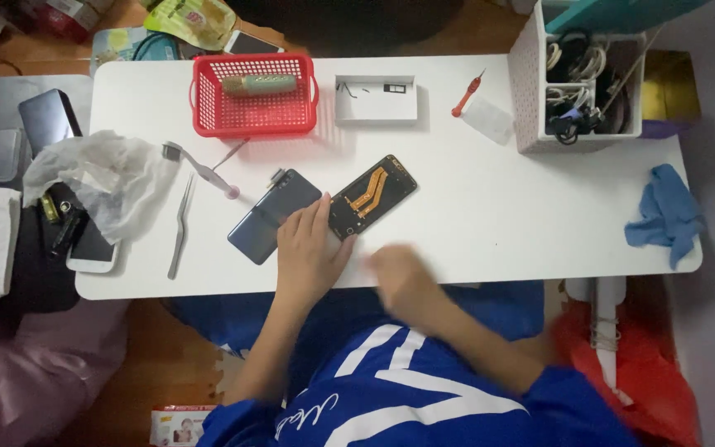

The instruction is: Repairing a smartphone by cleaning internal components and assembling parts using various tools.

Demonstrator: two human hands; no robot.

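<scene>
1. Nearest to you, your right hand [403, 280] sits at the front edge of the white table [490, 207]; it is blurred, so you cannot tell whether its fingers are apart or together, and nothing shows in it.
2. Just left of it, your left hand [308, 248] lies flat with its fingers [318, 211] together, pressing on the dark phone [271, 217] and touching the corner of the opened phone frame [371, 197] with orange strips inside.
3. Both phone parts lie side by side near the middle of the table, tilted.
4. Further left lie tweezers [180, 225], a small brush [200, 170] and a crumpled white cloth [105, 178].
5. Beyond them stand a red basket [251, 112] and a small white tray [376, 101], with a red screwdriver [467, 93] to the right.
6. At the far right corner stands a white box of cables [581, 79]; a blue cloth [664, 213] hangs at the right edge.
</scene>
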